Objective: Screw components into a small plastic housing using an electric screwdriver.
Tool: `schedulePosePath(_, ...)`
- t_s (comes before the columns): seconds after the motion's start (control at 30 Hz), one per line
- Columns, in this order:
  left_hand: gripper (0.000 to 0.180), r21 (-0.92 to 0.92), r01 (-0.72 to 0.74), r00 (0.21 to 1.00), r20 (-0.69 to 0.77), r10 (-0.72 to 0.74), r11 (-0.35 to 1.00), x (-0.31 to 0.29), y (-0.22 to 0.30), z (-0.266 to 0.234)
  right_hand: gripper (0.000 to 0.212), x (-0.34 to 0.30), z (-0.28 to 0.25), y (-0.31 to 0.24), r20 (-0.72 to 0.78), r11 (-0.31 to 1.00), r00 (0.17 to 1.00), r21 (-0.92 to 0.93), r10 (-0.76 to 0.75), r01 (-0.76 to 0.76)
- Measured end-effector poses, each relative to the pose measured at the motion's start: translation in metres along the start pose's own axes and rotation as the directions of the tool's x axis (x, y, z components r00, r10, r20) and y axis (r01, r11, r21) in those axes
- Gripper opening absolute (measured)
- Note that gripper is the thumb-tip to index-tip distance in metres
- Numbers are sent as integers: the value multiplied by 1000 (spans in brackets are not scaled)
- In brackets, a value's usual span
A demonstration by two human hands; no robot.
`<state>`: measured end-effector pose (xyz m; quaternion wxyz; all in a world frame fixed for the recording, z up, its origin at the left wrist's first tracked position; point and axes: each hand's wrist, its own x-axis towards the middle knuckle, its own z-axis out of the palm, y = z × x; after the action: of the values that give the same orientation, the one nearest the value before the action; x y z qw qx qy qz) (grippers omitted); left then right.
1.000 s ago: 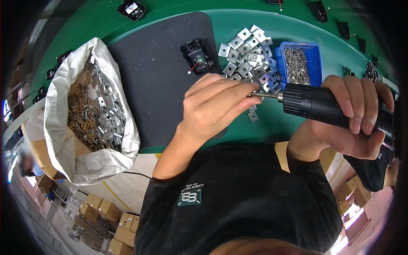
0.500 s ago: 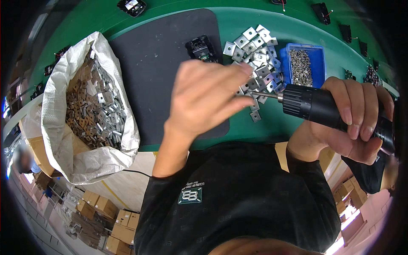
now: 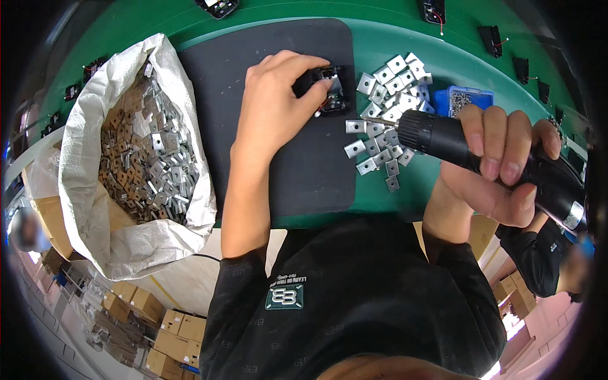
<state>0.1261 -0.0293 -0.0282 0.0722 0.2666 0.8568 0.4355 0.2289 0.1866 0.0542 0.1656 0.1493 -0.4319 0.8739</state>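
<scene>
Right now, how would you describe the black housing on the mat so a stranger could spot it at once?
Start with the large dark grey mat on the green table. Near its upper right corner lies a small black housing, with the left hand at its left side. Unlike the black casings farther off on the green surface, it alone lies on the mat.
</scene>
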Motion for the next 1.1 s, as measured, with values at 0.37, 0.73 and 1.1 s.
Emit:
schedulePosePath(0.37,86,14,-190,976,111,187,982,-15,-9,-29,53,10,0,46,27,985,991,-113,-129,131)
schedulePosePath(0.73,74,76,-222,975,-11,223,972,-10,-2,4,50,16,8,62,-14,956,988,-254,-152,144)
schedulePosePath(1.1,68,37,-214,976,-38,215,976,-8,-4,6,37,17,12,62,52,948,995,-302,-88,100)
